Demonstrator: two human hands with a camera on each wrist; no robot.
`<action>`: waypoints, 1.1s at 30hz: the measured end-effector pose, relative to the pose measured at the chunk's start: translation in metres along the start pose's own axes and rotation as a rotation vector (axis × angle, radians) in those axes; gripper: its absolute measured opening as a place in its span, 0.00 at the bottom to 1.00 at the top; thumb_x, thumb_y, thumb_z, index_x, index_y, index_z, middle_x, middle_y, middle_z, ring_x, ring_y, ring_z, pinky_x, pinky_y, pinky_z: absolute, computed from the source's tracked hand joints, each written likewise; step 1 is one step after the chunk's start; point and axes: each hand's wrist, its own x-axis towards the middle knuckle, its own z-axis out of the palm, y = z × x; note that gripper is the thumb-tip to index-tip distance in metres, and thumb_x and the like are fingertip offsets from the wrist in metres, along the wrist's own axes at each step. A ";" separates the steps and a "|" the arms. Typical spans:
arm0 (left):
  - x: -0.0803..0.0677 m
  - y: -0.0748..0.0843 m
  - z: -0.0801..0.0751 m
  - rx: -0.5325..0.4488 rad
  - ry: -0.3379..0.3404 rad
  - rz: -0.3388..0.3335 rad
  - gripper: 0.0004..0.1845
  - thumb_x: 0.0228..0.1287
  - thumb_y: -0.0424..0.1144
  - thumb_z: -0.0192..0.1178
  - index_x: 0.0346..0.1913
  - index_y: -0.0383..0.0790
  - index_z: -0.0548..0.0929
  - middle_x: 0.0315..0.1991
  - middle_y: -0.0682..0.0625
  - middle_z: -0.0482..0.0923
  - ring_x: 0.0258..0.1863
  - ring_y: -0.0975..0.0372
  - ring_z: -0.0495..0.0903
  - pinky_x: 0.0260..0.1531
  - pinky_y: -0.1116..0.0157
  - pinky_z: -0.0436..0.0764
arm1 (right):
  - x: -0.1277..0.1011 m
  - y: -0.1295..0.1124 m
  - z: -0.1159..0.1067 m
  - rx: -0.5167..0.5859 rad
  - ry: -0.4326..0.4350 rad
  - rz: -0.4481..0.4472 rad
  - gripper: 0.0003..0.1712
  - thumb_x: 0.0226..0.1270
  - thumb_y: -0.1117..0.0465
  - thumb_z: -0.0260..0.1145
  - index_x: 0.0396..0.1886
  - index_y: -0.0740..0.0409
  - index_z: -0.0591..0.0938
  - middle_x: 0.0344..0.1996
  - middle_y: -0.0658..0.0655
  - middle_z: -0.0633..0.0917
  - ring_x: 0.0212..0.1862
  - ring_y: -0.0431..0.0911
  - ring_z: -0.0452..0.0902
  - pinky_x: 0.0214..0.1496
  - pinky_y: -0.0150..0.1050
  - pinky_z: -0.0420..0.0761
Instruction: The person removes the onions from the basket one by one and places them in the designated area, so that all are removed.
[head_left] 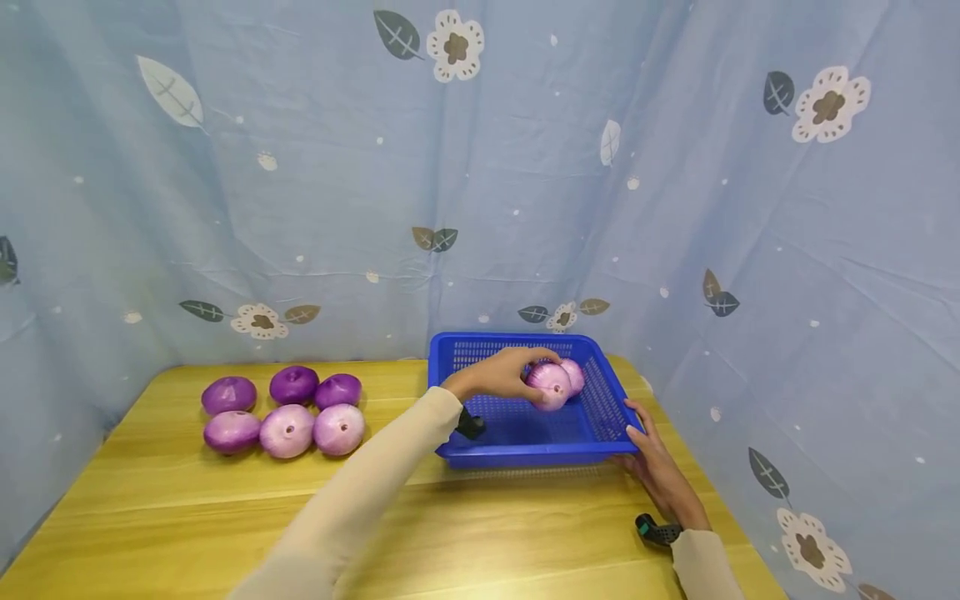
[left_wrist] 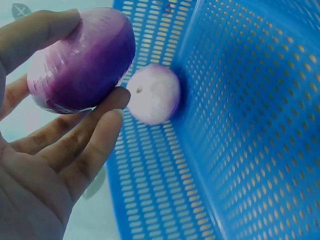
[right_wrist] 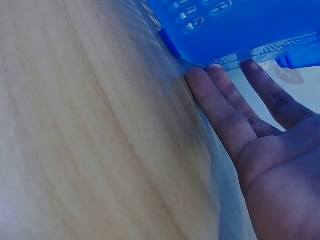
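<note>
In the head view my left hand reaches into a blue plastic basket and grips a purple onion between thumb and fingers. Up close in the left wrist view, that onion has a shiny skin and is held above the basket. Another onion lies inside against the basket's wall, partly behind the held one in the head view. At the basket's right front corner is my right hand. Its fingers are extended, with the tips against the blue corner.
On the left of the wooden table, several purple onions stand in two rows, among them a dark one at the back and a paler one in front. A patterned blue curtain hangs behind and along the right side.
</note>
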 end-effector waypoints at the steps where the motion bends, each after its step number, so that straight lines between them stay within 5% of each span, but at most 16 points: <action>1: -0.004 0.000 -0.003 -0.004 0.006 0.001 0.34 0.62 0.45 0.73 0.71 0.47 0.75 0.64 0.51 0.77 0.58 0.61 0.76 0.54 0.65 0.79 | 0.000 0.000 0.000 0.001 -0.001 0.001 0.33 0.85 0.51 0.48 0.82 0.35 0.47 0.76 0.67 0.48 0.62 0.57 0.73 0.57 0.47 0.82; 19: -0.087 -0.007 -0.056 -0.016 0.139 -0.029 0.36 0.60 0.45 0.76 0.71 0.50 0.74 0.61 0.52 0.77 0.43 0.59 0.82 0.44 0.63 0.85 | -0.001 0.000 0.003 -0.054 0.011 -0.001 0.33 0.85 0.50 0.46 0.82 0.34 0.46 0.78 0.68 0.43 0.65 0.60 0.69 0.59 0.51 0.82; 24: -0.107 -0.011 -0.065 -0.038 0.184 -0.015 0.37 0.61 0.42 0.75 0.72 0.45 0.73 0.62 0.47 0.76 0.44 0.55 0.82 0.44 0.59 0.86 | -0.001 -0.001 0.004 -0.030 0.005 -0.007 0.33 0.85 0.51 0.47 0.82 0.35 0.46 0.78 0.68 0.42 0.64 0.54 0.72 0.59 0.50 0.82; 33: -0.155 -0.024 -0.072 -0.108 0.268 -0.055 0.36 0.62 0.40 0.75 0.71 0.47 0.73 0.59 0.47 0.77 0.38 0.58 0.84 0.38 0.57 0.85 | -0.004 -0.001 0.006 -0.061 0.014 0.008 0.34 0.86 0.50 0.46 0.82 0.33 0.45 0.79 0.66 0.44 0.65 0.58 0.70 0.58 0.47 0.83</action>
